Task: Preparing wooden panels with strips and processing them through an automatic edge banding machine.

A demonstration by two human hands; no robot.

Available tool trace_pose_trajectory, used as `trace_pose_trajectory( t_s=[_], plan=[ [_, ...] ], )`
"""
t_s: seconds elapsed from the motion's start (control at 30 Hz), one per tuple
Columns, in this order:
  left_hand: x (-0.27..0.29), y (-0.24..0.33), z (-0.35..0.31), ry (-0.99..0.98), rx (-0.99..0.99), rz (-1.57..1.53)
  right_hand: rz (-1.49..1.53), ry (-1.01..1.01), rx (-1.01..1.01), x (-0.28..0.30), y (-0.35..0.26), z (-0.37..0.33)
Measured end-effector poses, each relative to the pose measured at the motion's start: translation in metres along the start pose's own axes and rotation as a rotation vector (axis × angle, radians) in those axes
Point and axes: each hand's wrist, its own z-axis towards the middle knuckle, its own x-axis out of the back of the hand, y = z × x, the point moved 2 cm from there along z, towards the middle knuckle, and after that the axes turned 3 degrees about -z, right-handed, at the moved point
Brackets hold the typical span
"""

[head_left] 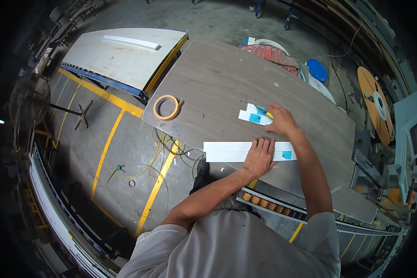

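Note:
Near the front edge of a brown wood-grain table (208, 83) lies a long white strip (227, 152), with a blue tape patch close to its right end. My left hand (259, 158) rests across this strip, fingers bent over its far edge and thumb on the near side. Farther in, a smaller white piece (244, 115) with a stepped outline bears another blue patch. My right hand (282, 121) is closed at its right end, fingers around a small blue-and-yellow tool (266, 111) that looks like a utility knife. The fingers partly cover the tool.
A roll of tan tape (167, 107) sits on the table's left part. Beyond it stands a pale-topped table (125, 60) carrying a white bar (130, 42). Cables and a green air gun (122, 167) lie on the floor. A roller rail (273, 207) runs below the near edge.

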Motion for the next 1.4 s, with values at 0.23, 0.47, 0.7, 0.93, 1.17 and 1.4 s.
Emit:
trace_pose_trajectory(
  t_s=[0.23, 0.47, 0.7, 0.93, 1.17, 1.4],
  plan=[
    [0.015, -0.016, -0.015, 0.079, -0.013, -0.072, -0.069, -0.185, 0.075, -0.003, -0.060, 0.023],
    [0.071, -0.071, -0.094, 0.131, 0.145, -0.184, 0.039, -0.159, 0.142, -0.009, -0.083, 0.016],
    [0.091, -0.112, -0.105, 0.071, 0.264, -0.152, 0.088, -0.206, 0.123, -0.005, -0.097, 0.012],
    [0.089, -0.123, -0.061, -0.054, 0.114, -0.110, 0.188, -0.063, 0.097, -0.006, -0.078, -0.003],
    [0.076, -0.128, -0.038, -0.071, 0.029, -0.221, 0.115, 0.231, -0.243, -0.002, -0.024, -0.035],
    [0.056, -0.111, -0.014, 0.001, 0.015, -0.278, -0.005, 0.250, -0.249, -0.015, 0.016, -0.020]
  ],
)
